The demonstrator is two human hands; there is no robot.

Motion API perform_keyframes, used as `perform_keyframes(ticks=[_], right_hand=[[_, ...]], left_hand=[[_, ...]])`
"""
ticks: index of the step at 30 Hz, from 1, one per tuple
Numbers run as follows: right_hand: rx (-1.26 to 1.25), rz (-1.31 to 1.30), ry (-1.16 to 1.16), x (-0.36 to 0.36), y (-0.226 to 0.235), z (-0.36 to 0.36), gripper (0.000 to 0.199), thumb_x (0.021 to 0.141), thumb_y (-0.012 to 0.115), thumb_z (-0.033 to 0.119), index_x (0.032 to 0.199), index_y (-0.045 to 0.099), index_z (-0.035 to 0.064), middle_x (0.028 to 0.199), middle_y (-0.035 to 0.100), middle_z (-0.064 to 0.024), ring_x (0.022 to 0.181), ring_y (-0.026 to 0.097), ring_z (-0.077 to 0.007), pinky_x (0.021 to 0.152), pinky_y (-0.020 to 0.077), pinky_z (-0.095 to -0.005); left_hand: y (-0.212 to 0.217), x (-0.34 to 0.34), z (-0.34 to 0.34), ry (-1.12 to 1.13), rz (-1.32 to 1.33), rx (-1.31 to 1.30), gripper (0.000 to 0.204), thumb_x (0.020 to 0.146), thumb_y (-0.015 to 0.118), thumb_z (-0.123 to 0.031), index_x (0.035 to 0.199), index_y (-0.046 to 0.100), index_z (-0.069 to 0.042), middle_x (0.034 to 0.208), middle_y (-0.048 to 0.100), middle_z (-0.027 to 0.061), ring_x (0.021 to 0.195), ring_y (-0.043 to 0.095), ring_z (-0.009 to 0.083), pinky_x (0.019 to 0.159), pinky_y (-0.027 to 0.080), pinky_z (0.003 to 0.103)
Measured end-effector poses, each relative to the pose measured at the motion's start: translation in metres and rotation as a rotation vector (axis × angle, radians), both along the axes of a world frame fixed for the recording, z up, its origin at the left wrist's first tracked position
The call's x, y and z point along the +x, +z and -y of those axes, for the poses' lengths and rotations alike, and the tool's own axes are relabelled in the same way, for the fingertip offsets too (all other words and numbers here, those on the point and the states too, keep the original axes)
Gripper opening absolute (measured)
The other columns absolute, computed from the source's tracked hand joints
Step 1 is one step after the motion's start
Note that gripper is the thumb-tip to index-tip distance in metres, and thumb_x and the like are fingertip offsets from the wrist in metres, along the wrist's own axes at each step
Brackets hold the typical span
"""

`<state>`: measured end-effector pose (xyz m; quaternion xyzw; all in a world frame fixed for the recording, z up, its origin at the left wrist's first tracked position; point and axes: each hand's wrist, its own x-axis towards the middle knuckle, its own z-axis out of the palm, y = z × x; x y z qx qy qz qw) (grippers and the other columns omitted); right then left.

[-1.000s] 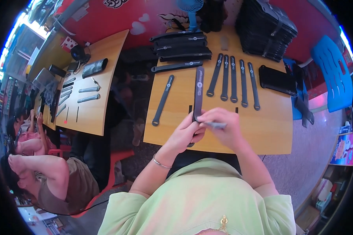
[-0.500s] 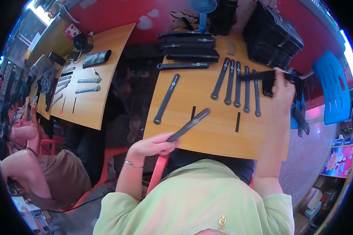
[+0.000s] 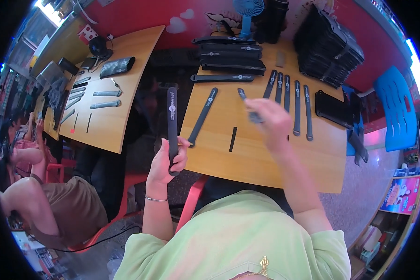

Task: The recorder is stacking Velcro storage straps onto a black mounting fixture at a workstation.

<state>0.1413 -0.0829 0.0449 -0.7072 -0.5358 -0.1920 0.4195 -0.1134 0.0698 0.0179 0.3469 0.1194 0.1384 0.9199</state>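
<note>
My left hand (image 3: pixel 165 161) is closed round the lower end of a dark grey strap (image 3: pixel 172 112) with a round pale print, held upright off the table's left edge. Over the middle of the table, my right hand (image 3: pixel 268 116), smeared by motion, has its fingers closed on another dark grey strap (image 3: pixel 241 94), which slants out to the left. More dark straps (image 3: pixel 297 109) lie in a row under and right of that hand, partly hidden by it. A single strap (image 3: pixel 204 114) rests at the table's left side.
Bundles of black straps (image 3: pixel 231 61) lie at the table's back, near a blue fan (image 3: pixel 247 11). A tall stack of black folded pieces (image 3: pixel 329 46) stands back right, with a black pouch (image 3: pixel 333 109) nearer. A blue chair (image 3: pixel 395 107) is at right. Left, another person sits by a second table (image 3: pixel 130 70).
My left hand has turned its strap from slanting over the table to upright, further left. My right hand has come leftward from the black material at the right and now holds a strap.
</note>
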Motion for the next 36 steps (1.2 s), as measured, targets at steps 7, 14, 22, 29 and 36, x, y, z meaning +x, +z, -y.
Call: perform_keyframes(ticks=[7, 14, 22, 29, 36], right_hand=[[-0.493, -0.124, 0.091, -0.038, -0.06, -0.017, 0.03, 0.074, 0.072, 0.025, 0.098, 0.067, 0.0092, 0.097, 0.064, -0.0036, 0.087, 0.063, -0.0214, 0.071, 0.0522, -0.0319], [-0.521, -0.145, 0.053, -0.032, -0.058, -0.029, 0.034, 0.075, 0.071, 0.03, 0.1, 0.067, 0.0071, 0.103, 0.065, -0.0039, 0.09, 0.064, -0.0234, 0.074, 0.0518, -0.0328], [-0.339, -0.242, 0.078, -0.027, -0.053, -0.022, 0.031, 0.077, 0.071, 0.028, 0.102, 0.068, 0.0101, 0.1, 0.066, -0.005, 0.083, 0.065, -0.0244, 0.069, 0.0527, -0.0338], [-0.492, -0.83, 0.28, -0.06, -0.001, 0.019, 0.044, 0.081, 0.07, 0.022, 0.121, 0.056, 0.0102, 0.083, 0.068, -0.0054, 0.061, 0.055, -0.0113, 0.059, 0.044, -0.0237], [-0.141, -1.137, 0.379, -0.049, -0.007, 0.054, 0.05, 0.082, 0.069, 0.015, 0.126, 0.048, 0.0055, 0.081, 0.064, -0.0028, 0.054, 0.046, -0.0066, 0.052, 0.0379, -0.0222]], left_hand=[[0.003, 0.005, 0.002, 0.066, -0.077, 0.042, 0.053, 0.101, 0.022, -0.038, 0.118, 0.049, 0.004, 0.062, 0.038, 0.0, 0.042, 0.032, 0.0067, 0.04, 0.025, 0.02], [0.002, 0.003, 0.003, 0.116, -0.089, 0.031, 0.047, 0.101, 0.024, -0.032, 0.121, 0.047, 0.004, 0.064, 0.04, 0.0008, 0.044, 0.034, 0.0073, 0.041, 0.027, 0.019], [-0.005, 0.016, 0.014, 0.13, -0.082, 0.056, 0.042, 0.101, 0.03, -0.03, 0.119, 0.047, 0.003, 0.066, 0.044, 0.0013, 0.056, 0.043, 0.0096, 0.047, 0.033, 0.02], [-0.005, 0.062, 0.058, 0.405, -0.012, 0.205, 0.034, 0.1, 0.039, -0.029, 0.119, 0.047, -0.002, 0.092, 0.062, 0.0077, 0.09, 0.059, 0.0167, 0.083, 0.045, 0.029], [-0.007, 0.103, 0.091, 0.238, 0.139, 0.195, 0.027, 0.099, 0.041, -0.03, 0.116, 0.048, -0.009, 0.105, 0.062, 0.0111, 0.105, 0.057, 0.0198, 0.095, 0.041, 0.035]])
